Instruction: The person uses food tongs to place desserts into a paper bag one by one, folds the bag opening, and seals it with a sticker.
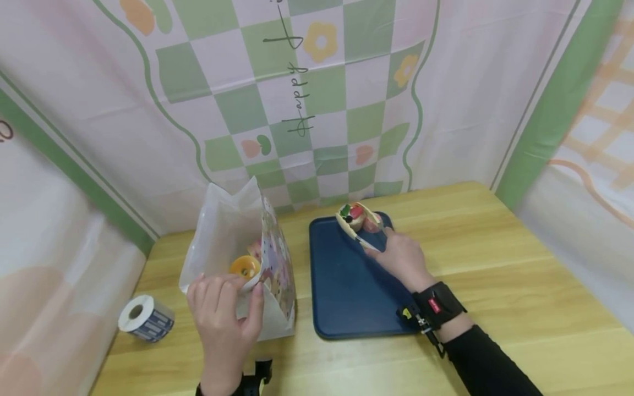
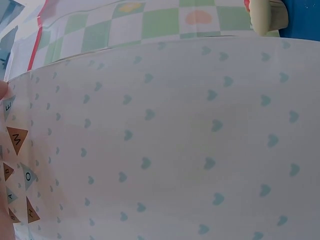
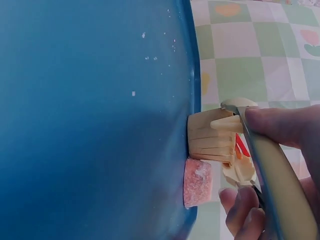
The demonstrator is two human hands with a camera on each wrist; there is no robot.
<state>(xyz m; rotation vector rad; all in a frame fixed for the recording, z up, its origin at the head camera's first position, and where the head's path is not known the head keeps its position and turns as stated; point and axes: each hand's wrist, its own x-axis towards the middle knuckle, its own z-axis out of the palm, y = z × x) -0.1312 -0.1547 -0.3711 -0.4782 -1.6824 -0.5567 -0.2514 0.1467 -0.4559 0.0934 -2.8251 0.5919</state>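
Observation:
My left hand point(image 1: 220, 308) grips the near rim of a white paper bag point(image 1: 223, 214), which stands upright with its mouth open. An orange ring-shaped piece point(image 1: 245, 267) and something pink point(image 1: 255, 249) show inside it. In the left wrist view the bag's heart-printed side point(image 2: 175, 140) fills most of the picture. My right hand point(image 1: 402, 258) holds cream-coloured tongs point(image 3: 280, 185) at the tray's far end. Between the tong arms is a tan fluted tart point(image 3: 207, 137) with red, green and black topping. A pink block point(image 3: 197, 182) lies beside the tart.
A dark blue tray point(image 1: 342, 291) lies on the wooden table point(image 1: 520, 264), right of the bag. At the left stands a roll of labels point(image 1: 146, 318). A checked curtain point(image 1: 322, 110) hangs behind the table. White specks dot the tray.

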